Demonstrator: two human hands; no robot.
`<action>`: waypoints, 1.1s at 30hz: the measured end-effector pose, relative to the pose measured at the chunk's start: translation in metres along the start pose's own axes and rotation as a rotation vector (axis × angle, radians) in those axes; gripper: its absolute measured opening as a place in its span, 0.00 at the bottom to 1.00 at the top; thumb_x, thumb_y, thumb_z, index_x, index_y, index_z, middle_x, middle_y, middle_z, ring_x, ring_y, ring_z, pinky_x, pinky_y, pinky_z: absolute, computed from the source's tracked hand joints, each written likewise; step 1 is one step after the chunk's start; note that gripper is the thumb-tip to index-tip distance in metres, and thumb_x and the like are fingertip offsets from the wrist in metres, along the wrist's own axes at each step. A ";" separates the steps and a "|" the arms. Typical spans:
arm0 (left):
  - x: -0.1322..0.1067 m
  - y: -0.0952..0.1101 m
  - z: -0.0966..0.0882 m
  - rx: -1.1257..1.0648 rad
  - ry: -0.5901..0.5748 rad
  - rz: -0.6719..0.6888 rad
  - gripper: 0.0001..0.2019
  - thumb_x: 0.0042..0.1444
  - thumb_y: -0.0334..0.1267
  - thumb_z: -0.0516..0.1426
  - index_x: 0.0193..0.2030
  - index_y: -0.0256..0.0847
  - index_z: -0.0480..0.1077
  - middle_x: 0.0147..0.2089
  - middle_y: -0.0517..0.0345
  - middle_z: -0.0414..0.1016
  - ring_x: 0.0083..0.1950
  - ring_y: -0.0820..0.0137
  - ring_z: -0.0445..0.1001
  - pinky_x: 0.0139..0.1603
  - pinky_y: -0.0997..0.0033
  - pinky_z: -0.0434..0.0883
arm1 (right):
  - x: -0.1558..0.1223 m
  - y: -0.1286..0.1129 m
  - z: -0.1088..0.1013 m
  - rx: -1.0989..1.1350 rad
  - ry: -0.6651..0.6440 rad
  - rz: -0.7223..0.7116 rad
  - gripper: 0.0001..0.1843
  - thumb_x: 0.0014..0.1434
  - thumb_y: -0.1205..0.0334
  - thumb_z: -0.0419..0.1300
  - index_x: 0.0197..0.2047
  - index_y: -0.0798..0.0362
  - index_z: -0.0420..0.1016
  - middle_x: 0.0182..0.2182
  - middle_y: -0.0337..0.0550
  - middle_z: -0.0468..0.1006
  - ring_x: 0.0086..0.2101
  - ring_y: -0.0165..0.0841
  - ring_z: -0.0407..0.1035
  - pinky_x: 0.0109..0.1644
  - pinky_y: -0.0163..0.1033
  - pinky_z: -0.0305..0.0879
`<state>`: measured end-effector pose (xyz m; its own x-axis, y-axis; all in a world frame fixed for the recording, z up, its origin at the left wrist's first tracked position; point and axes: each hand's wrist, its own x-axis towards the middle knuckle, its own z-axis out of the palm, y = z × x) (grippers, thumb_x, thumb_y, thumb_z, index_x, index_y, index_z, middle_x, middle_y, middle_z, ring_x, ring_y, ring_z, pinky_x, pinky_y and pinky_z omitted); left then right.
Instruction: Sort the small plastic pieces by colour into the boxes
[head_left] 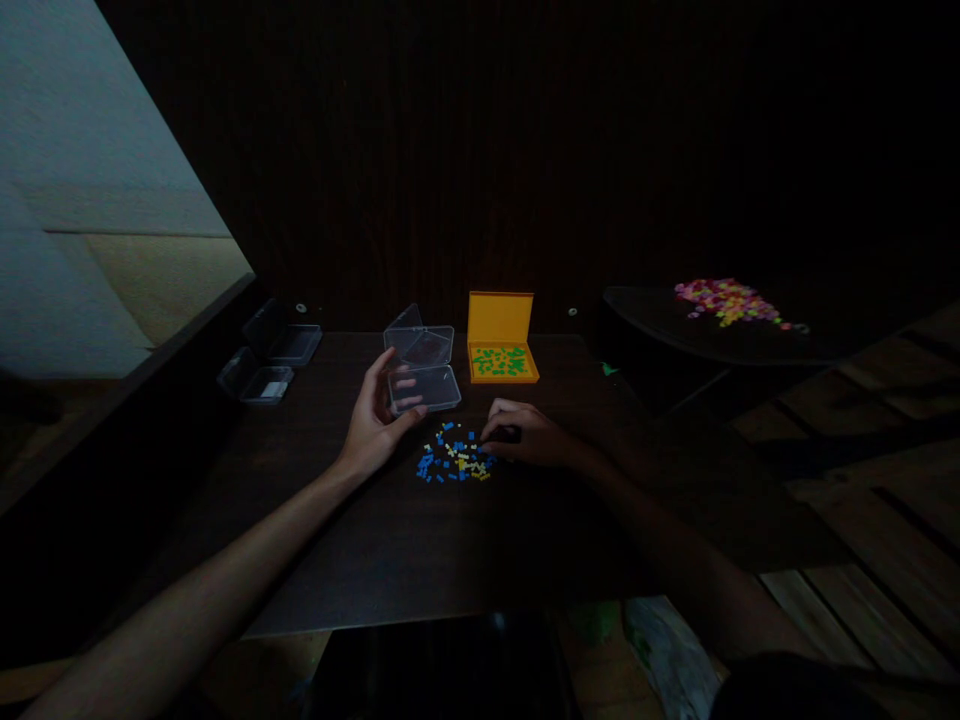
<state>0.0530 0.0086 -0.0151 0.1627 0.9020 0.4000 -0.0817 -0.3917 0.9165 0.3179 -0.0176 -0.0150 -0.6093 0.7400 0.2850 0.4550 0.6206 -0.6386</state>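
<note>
A scatter of tiny blue and yellow pieces (454, 462) lies on the dark wooden table (420, 550). My left hand (377, 418) holds the near edge of an open clear plastic case (424, 375), fingers wrapped under and around it. My right hand (525, 435) rests at the right edge of the scatter, fingers curled and pinched over the pieces; what they hold is too small to make out. Behind stands an open yellow case (501, 345) filled with green pieces.
Two more open clear cases (270, 362) sit at the table's far left corner. A dark round surface (720, 330) to the right carries a heap of pink and yellow pieces (726, 300). Wooden floor planks lie to the right. The scene is very dim.
</note>
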 end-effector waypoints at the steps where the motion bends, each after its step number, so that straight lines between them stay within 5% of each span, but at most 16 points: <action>1: 0.000 0.000 0.000 0.003 0.007 0.001 0.42 0.45 0.36 0.68 0.66 0.51 0.55 0.58 0.49 0.66 0.56 0.60 0.70 0.52 0.56 0.76 | 0.000 0.000 0.000 -0.005 0.002 -0.005 0.10 0.59 0.55 0.63 0.37 0.53 0.78 0.33 0.42 0.72 0.34 0.31 0.68 0.38 0.37 0.65; 7: 0.000 0.001 0.000 0.004 0.016 0.009 0.41 0.45 0.36 0.68 0.65 0.52 0.56 0.57 0.49 0.66 0.55 0.60 0.71 0.51 0.55 0.77 | 0.001 0.000 0.001 -0.001 0.001 0.006 0.11 0.62 0.56 0.59 0.35 0.54 0.77 0.33 0.43 0.72 0.33 0.31 0.67 0.37 0.36 0.64; 16: 0.000 0.001 0.001 -0.009 0.026 -0.004 0.41 0.45 0.35 0.68 0.65 0.53 0.56 0.58 0.50 0.65 0.56 0.60 0.70 0.51 0.57 0.77 | 0.002 0.000 0.001 0.013 0.114 0.212 0.11 0.62 0.55 0.58 0.36 0.54 0.75 0.31 0.39 0.75 0.29 0.29 0.66 0.35 0.34 0.61; 27: 0.000 0.002 0.000 0.007 0.018 -0.003 0.41 0.45 0.36 0.68 0.65 0.52 0.56 0.58 0.49 0.65 0.56 0.59 0.69 0.51 0.56 0.76 | 0.001 0.005 -0.001 0.038 0.099 0.109 0.09 0.61 0.58 0.60 0.36 0.54 0.77 0.34 0.43 0.75 0.31 0.30 0.67 0.35 0.37 0.64; 33: 0.000 0.003 0.003 -0.002 0.028 -0.017 0.42 0.45 0.37 0.68 0.65 0.52 0.56 0.58 0.49 0.65 0.56 0.60 0.69 0.51 0.56 0.76 | 0.003 -0.006 0.008 0.001 0.201 0.086 0.08 0.60 0.57 0.62 0.35 0.53 0.77 0.34 0.43 0.72 0.34 0.32 0.67 0.38 0.38 0.64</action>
<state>0.0552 0.0067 -0.0123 0.1361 0.9133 0.3839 -0.0809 -0.3759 0.9231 0.3078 -0.0212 -0.0163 -0.4259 0.8274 0.3662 0.4989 0.5524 -0.6678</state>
